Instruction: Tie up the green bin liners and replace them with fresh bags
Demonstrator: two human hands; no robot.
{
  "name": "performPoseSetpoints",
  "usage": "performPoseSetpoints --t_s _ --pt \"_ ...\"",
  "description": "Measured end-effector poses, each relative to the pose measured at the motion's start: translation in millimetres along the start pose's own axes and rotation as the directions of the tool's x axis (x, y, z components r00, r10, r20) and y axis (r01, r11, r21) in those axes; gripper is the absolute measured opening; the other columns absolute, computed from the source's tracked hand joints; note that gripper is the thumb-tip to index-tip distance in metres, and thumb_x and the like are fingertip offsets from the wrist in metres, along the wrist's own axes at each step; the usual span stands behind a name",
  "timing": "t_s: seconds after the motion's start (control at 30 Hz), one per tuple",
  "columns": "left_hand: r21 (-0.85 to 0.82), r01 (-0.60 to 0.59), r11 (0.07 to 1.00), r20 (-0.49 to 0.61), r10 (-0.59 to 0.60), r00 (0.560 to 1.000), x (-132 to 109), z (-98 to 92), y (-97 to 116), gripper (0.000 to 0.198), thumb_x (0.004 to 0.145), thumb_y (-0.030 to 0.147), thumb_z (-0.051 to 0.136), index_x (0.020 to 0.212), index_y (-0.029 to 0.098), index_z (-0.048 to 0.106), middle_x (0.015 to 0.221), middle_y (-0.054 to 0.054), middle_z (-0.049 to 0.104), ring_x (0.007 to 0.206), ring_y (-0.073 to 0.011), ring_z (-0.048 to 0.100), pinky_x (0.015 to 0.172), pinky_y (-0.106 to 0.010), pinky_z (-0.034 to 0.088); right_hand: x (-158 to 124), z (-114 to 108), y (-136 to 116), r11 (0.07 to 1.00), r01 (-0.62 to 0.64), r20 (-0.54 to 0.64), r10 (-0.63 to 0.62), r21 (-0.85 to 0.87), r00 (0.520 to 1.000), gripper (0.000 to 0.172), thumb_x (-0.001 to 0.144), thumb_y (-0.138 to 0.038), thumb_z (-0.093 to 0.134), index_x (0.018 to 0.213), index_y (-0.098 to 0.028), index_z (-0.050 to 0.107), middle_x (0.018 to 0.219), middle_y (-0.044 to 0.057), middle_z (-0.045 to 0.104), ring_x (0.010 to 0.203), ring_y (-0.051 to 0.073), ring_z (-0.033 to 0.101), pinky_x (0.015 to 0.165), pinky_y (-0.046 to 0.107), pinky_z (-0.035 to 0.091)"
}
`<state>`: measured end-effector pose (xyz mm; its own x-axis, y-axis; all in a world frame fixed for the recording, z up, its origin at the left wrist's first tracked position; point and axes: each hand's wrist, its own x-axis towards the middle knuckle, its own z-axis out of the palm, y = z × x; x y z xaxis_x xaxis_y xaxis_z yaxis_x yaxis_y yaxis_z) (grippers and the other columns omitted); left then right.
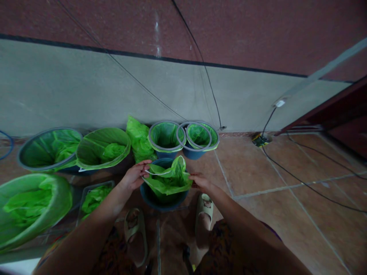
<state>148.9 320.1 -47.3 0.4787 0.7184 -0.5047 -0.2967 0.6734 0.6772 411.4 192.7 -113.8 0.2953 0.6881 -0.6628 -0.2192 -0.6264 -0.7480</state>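
A small blue bin (162, 200) stands on the tiled floor between my feet, with a bright green plastic bag (169, 177) sitting in its mouth. My left hand (134, 176) pinches the bag's left edge at the bin rim, where a white drawstring shows. At the right side of the rim, my right hand (200, 181) grips the bag's other edge. The bag is bunched up and rises above the rim.
Several other bins lined with green bags stand along the wall: two blue ones (183, 139) right behind, larger ones (48, 151) to the left, one at the near left (31, 206). A loose grey ring (195, 136) rests on one. Cables (301, 181) cross the floor at right.
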Motion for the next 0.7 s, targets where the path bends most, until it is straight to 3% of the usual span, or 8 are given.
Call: performPoseSetpoints --t_s 0.2,0.33,0.4,0.43,0.5,0.57,0.63,0.7 --pt "-0.008 0.062 0.998 0.017 -0.061 0.998 -1 4.4 1 0.027 0.064 0.004 0.053 0.087 0.011 0.064 0.054 0.004 0.047 0.041 -0.0056 0.042 0.043 -0.019 0.040 -2 1 -2 0.998 -0.048 0.016 0.047 0.032 0.999 0.010 0.073 -0.013 0.062 0.080 -0.015 0.067 0.074 0.002 0.068 0.063 0.012 0.062 0.056 0.022 0.049" --pt "0.249 -0.055 0.967 -0.067 0.074 0.995 0 4.7 7 0.022 0.061 0.013 0.058 0.083 0.013 0.062 0.062 -0.001 0.059 0.054 -0.0153 0.058 0.061 -0.030 0.050 -2 0 -4 0.999 -0.047 0.021 0.047 0.014 0.999 0.008 0.069 -0.012 0.063 0.076 -0.016 0.066 0.068 0.000 0.066 0.059 0.011 0.060 0.054 0.021 0.047" --pt "0.565 -0.158 0.810 -0.125 0.274 0.954 0 2.3 13 0.020 0.062 0.024 0.065 0.081 0.017 0.062 0.064 -0.001 0.061 0.062 -0.0195 0.061 0.066 -0.031 0.049 -1 -2 -4 1.000 -0.027 0.015 0.027 -0.003 1.000 0.010 0.066 -0.011 0.064 0.074 -0.016 0.065 0.066 -0.001 0.065 0.058 0.010 0.059 0.054 0.020 0.046" --pt "0.730 -0.186 0.658 -0.125 0.397 0.909 -1 0.4 17 0.022 0.062 0.029 0.068 0.080 0.018 0.061 0.064 -0.001 0.061 0.066 -0.0214 0.062 0.068 -0.031 0.048 0 -3 -4 1.000 -0.013 0.009 0.013 -0.010 1.000 0.011 0.065 -0.010 0.064 0.073 -0.016 0.065 0.065 -0.002 0.065 0.058 0.010 0.059 0.054 0.020 0.045" --pt "0.942 -0.142 0.305 -0.069 0.587 0.807 -4 -4.5 24 0.024 0.063 0.036 0.071 0.077 0.019 0.060 0.063 -0.003 0.060 0.073 -0.0258 0.063 0.071 -0.032 0.046 1 -5 -5 1.000 0.019 -0.024 -0.019 -0.018 1.000 0.011 0.065 -0.008 0.063 0.071 -0.017 0.064 0.062 -0.003 0.063 0.056 0.010 0.057 0.052 0.019 0.043" --pt "0.997 -0.017 0.073 -0.038 0.691 0.722 -9 -9.8 32 0.024 0.069 0.040 0.068 0.074 0.019 0.058 0.061 -0.006 0.058 0.079 -0.0304 0.064 0.072 -0.034 0.045 0 -6 -5 0.999 0.039 -0.085 -0.041 -0.028 0.996 0.010 0.066 -0.008 0.062 0.070 -0.017 0.062 0.059 -0.003 0.061 0.055 0.010 0.056 0.050 0.019 0.041" --pt "0.994 0.104 -0.015 -0.058 0.745 0.664 -14 -14.6 41 0.020 0.074 0.036 0.063 0.073 0.018 0.057 0.063 -0.008 0.059 0.082 -0.0328 0.063 0.073 -0.036 0.045 -1 -7 -8 0.998 0.054 -0.132 -0.059 -0.042 0.989 0.008 0.068 -0.009 0.062 0.070 -0.017 0.061 0.058 -0.003 0.060 0.055 0.010 0.056 0.049 0.019 0.040" --pt "0.988 0.152 -0.015 -0.082 0.785 0.614 -18 -18.3 50 0.011 0.075 0.027 0.061 0.075 0.017 0.057 0.070 -0.009 0.061 0.084 -0.0312 0.063 0.076 -0.037 0.045 -2 -7 -11 0.998 0.055 -0.150 -0.059 -0.034 0.987 0.008 0.071 -0.010 0.061 0.074 -0.017 0.060 0.060 -0.003 0.060 0.055 0.010 0.056 0.048 0.019 0.041"
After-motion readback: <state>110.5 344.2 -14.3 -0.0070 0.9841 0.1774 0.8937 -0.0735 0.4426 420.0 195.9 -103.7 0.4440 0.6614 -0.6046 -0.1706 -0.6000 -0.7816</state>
